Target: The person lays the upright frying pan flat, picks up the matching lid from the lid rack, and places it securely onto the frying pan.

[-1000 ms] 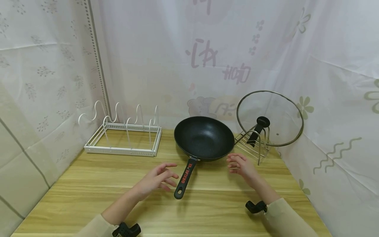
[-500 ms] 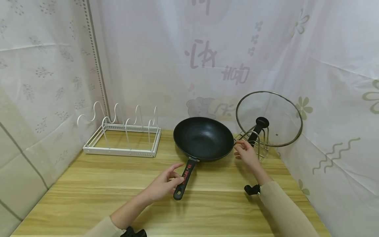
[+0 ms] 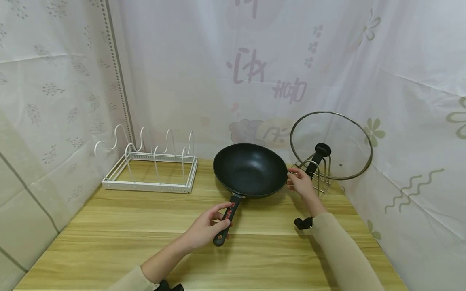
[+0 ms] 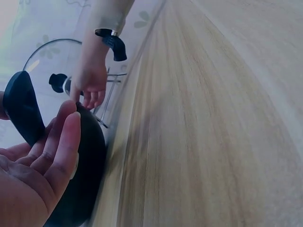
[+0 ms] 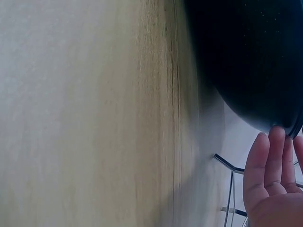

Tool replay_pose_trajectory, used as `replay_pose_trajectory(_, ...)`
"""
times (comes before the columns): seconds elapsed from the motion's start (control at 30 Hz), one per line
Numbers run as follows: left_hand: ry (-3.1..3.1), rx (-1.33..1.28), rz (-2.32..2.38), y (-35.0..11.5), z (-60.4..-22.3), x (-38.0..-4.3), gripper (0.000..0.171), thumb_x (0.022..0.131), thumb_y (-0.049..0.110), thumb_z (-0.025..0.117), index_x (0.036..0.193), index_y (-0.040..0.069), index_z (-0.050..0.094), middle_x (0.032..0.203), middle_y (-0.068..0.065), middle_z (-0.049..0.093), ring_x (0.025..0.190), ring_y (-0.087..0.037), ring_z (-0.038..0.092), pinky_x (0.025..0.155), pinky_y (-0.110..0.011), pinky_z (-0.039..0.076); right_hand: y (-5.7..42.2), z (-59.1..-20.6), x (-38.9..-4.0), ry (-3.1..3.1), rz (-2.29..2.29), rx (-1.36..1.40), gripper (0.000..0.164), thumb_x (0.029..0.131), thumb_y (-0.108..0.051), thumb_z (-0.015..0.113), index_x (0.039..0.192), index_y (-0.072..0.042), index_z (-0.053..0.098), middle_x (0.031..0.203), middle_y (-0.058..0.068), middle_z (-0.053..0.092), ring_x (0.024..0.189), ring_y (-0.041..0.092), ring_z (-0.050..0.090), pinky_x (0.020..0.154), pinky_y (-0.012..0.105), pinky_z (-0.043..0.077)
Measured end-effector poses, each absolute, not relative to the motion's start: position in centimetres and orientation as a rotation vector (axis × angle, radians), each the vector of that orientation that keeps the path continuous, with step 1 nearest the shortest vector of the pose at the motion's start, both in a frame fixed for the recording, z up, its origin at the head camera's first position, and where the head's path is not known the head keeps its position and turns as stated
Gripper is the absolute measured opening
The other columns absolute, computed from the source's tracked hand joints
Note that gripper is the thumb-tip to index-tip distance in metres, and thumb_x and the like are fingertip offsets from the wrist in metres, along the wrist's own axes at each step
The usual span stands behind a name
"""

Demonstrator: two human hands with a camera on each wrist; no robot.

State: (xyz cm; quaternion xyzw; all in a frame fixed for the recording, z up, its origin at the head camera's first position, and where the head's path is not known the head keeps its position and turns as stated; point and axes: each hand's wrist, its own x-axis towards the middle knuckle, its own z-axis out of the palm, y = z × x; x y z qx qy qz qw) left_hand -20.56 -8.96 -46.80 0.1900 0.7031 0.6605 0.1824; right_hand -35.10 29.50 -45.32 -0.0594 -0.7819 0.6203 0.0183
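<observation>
A black wok point(image 3: 251, 169) stands on the wooden table, its handle pointing toward the person. My left hand point(image 3: 205, 228) holds the wok's handle point(image 3: 233, 202), thumb on top and fingers reaching under its far side. In the left wrist view the fingers of this hand lie alongside the dark handle point(image 4: 23, 106). My right hand point(image 3: 301, 184) pinches the wok's rim at its right side. The right wrist view shows straight fingers point(image 5: 274, 163) touching the outside of the wok point(image 5: 255, 56) just under the rim; the thumb is mostly hidden there.
Behind the right hand a glass lid point(image 3: 346, 145) with a black knob leans upright in a small metal wire rack point(image 3: 318, 182). A white rack point(image 3: 149, 186) with curved wire dividers stands at the back left. Printed curtains point(image 3: 204, 81) close in the table point(image 3: 120, 226).
The left hand has moved right onto the wok's handle and taken hold of it. The right hand has moved up and forward to the wok's rim. The wok has stayed in place.
</observation>
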Motion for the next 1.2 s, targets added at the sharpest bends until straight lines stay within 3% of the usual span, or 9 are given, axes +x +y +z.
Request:
replay_pose_trajectory(0.23,2.003,0.518,1.850,-8.8,-47.0,-20.6,0.060,0.111,0.016,0.063,0.167,0.013,0.043,0.125,-0.032,0.066,0.093,-0.045,0.080,0.077,-0.033,0.064,28.4,-43.3,-33.9,-2.390,1.980,-0.209,0.048,0.111,-0.010,0.060,0.155,0.008,0.051,0.106,0.008,0.064,0.081,0.017,0.070,0.083,0.037,0.067)
replay_pose_trajectory(0.33,2.055,0.525,1.824,-8.9,-47.0,-20.5,0.061,0.110,0.019,0.065,0.167,0.013,0.044,0.123,-0.030,0.069,0.090,-0.030,0.077,0.075,-0.029,0.060,28.5,-43.4,-34.2,-2.388,1.990,-0.216,0.049,0.111,-0.010,0.059,0.156,0.007,0.051,0.106,0.009,0.063,0.080,0.017,0.069,0.084,0.037,0.067)
replay_pose_trajectory(0.47,2.095,0.511,1.798,-8.8,-46.9,-20.3,0.061,0.109,0.022,0.067,0.166,0.016,0.046,0.120,-0.027,0.070,0.074,-0.017,0.064,0.058,-0.028,0.054,28.9,-44.7,-35.4,-2.375,2.004,-0.236,0.049,0.111,-0.011,0.059,0.157,0.005,0.051,0.104,0.007,0.062,0.078,0.017,0.068,0.083,0.037,0.067)
replay_pose_trajectory(0.63,2.073,0.467,1.820,-8.6,-46.9,-20.1,0.061,0.108,0.022,0.068,0.166,0.020,0.047,0.119,-0.025,0.069,0.060,-0.016,0.057,0.047,-0.028,0.050,29.2,-46.8,-36.6,-2.346,2.001,-0.237,0.050,0.113,-0.016,0.058,0.159,0.002,0.051,0.104,0.000,0.063,0.074,0.008,0.066,0.081,0.032,0.065)
replay_pose_trajectory(0.77,2.079,0.464,1.829,-8.6,-46.9,-20.0,0.062,0.108,0.021,0.068,0.166,0.019,0.048,0.117,-0.024,0.069,0.061,-0.016,0.058,0.046,-0.029,0.051,29.0,-47.5,-36.8,-2.322,1.978,-0.222,0.049,0.113,-0.018,0.058,0.158,0.001,0.051,0.105,-0.002,0.062,0.073,0.005,0.065,0.081,0.030,0.065)
replay_pose_trajectory(1.0,2.041,0.476,1.853,-8.6,-46.8,-20.0,0.063,0.109,0.019,0.067,0.168,0.018,0.046,0.118,-0.026,0.067,0.064,-0.028,0.073,0.049,-0.036,0.058,28.7,-47.6,-36.5,-2.246,2.043,-0.202,0.049,0.114,-0.015,0.057,0.159,0.002,0.050,0.104,-0.001,0.061,0.072,0.005,0.064,0.073,0.023,0.061)
replay_pose_trajectory(1.2,2.036,0.474,1.853,-8.5,-46.8,-20.0,0.064,0.109,0.020,0.066,0.169,0.020,0.045,0.118,-0.023,0.068,0.061,-0.021,0.070,0.047,-0.032,0.056,28.8,-47.7,-36.6,-2.242,2.057,-0.203,0.051,0.114,-0.016,0.057,0.161,0.001,0.048,0.104,-0.002,0.061,0.074,0.006,0.063,0.077,0.025,0.061)
